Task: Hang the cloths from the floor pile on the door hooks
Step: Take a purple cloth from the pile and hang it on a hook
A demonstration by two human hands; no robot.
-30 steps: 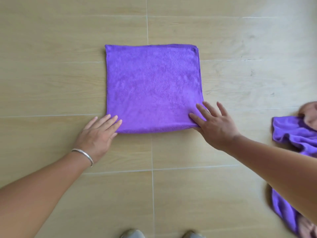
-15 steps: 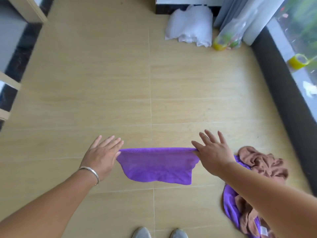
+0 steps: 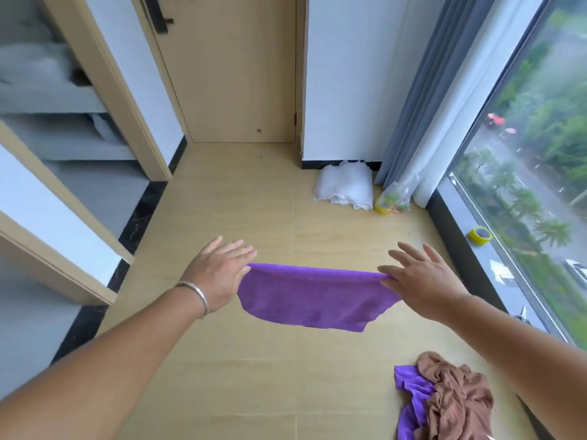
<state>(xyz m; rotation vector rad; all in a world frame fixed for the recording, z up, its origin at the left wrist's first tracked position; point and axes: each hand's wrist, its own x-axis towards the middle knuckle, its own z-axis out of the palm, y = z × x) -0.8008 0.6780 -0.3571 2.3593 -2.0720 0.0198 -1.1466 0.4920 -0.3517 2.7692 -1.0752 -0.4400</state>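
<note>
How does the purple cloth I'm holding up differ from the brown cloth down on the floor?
The purple cloth is lifted off the floor, while the brown cloth lies on it. The purple cloth is stretched fairly flat between the left hand and right hand, each pinching a top corner; the brown cloth is crumpled and untouched. The purple cloth hangs alone, while the brown cloth lies partly over another purple cloth. Both look like soft fabric.

The purple cloth (image 3: 313, 296) looks like soft matt microfibre. The brown cloth (image 3: 457, 398) is crinkled fabric. Floor (image 3: 247, 204) and door (image 3: 235, 74) show pale matt woodgrain. The bracelet (image 3: 197, 293) is shiny metal.
</note>
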